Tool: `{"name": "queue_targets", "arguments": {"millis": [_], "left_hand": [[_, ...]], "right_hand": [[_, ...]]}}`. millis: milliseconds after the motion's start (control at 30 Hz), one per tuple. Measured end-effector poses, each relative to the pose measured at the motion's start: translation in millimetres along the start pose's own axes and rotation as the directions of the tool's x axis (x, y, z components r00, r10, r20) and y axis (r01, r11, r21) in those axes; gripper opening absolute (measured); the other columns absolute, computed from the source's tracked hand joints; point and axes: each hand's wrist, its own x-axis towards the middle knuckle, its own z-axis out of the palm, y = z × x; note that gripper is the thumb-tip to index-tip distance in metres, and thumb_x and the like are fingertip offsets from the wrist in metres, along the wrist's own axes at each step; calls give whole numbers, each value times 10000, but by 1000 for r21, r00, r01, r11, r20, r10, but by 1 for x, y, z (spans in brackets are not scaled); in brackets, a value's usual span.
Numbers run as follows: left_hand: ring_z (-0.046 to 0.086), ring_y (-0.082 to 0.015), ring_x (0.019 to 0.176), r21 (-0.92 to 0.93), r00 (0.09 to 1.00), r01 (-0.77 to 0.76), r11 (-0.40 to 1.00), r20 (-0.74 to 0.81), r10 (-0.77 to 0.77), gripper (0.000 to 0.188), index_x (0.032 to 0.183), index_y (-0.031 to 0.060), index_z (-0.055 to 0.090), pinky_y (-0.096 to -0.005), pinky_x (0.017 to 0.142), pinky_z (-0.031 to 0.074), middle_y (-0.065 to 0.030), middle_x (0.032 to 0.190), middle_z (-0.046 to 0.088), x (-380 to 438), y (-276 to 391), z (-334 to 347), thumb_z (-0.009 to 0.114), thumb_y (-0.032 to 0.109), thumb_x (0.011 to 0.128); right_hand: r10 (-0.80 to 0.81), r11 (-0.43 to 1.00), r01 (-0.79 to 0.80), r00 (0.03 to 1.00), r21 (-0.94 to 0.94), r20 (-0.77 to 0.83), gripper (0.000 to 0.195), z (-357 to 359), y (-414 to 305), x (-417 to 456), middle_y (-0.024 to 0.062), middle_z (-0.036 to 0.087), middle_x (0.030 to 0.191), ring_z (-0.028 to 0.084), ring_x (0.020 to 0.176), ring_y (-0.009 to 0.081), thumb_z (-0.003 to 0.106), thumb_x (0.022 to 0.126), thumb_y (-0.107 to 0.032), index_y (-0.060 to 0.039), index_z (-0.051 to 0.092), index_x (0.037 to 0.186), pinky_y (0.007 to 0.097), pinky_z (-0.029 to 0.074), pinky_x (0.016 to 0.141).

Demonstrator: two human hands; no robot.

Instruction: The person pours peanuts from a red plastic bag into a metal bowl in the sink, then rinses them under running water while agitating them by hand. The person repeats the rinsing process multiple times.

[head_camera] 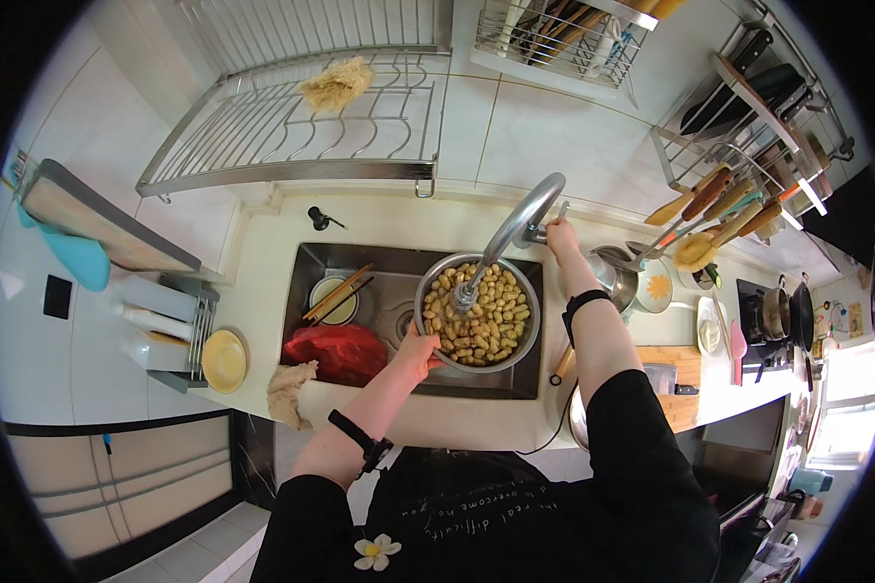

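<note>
A metal bowl (pixel 533 324) full of unshelled peanuts (pixel 492 313) stands in the right part of the steel sink (pixel 379 255). My left hand (pixel 412 355) grips its lower left rim. Above the bowl curves a chrome faucet (pixel 529 208), its spray head (pixel 464 296) right over the peanuts; whether water runs I cannot tell. At the back of the sink my right hand (pixel 560 237) is on the faucet's lever handle (pixel 564 210). Left of the bowl, a red plastic bag (pixel 335 352) lies in the sink below a small bowl (pixel 321 288) with chopsticks (pixel 344 290) across it.
A beige cloth (pixel 289 393) hangs over the sink's front left edge, near a yellow bowl (pixel 224 361). To the right are a metal pot (pixel 612 280), a plate (pixel 655 286), and a cleaver (pixel 660 379) on a wooden cutting board (pixel 682 408). A wire rack (pixel 292 171) projects above the sink.
</note>
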Motion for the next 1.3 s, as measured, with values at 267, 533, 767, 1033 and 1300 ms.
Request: {"name": "queue_targets", "arguments": {"millis": [267,533,767,1033,1300], "left_hand": [[627,-311,1065,28,1000,8,1000,23,-9,827,1452,276,305,-502,682,626,-96,1296,517,16,-17,-22,489,-96,736],[554,-340,1181,165,993,108,980,20,-113,789,1424,249,327,-559,788,583,-101,1360,473,52,-26,-29,490,-92,731],[563,-352,1166,342,983,174,923,-12,-181,730,1446,237,311,-551,771,596,-127,1379,457,104,-28,-48,486,-83,814],[475,-353,1280,500,951,299,813,-82,-299,667,1477,263,297,-574,906,509,-126,1436,423,166,-46,-52,478,-63,924],[433,-381,1285,862,932,215,459,-322,168,584,1436,133,412,-519,1033,370,-165,1396,449,202,-74,-62,635,330,934]], "right_hand": [[-182,953,267,884,-146,430,377,-18,-63,-124,209,711,1029,678,1012,327,634,819,-193,-22,659,1154,404,531,875],[-375,890,123,744,439,553,618,47,-125,-195,221,601,1315,584,1214,332,567,916,-185,34,371,1459,392,465,996],[-163,889,-53,891,454,423,524,53,-43,-213,195,612,1315,595,1211,318,570,898,-97,2,470,1403,375,478,989],[104,988,-144,879,51,465,402,38,78,-273,242,624,1183,592,1158,370,594,889,-182,-17,602,1255,419,470,995],[36,999,-43,931,11,364,407,47,90,-296,224,579,1255,563,1166,402,613,875,-143,-28,591,1264,442,463,1011]]}}
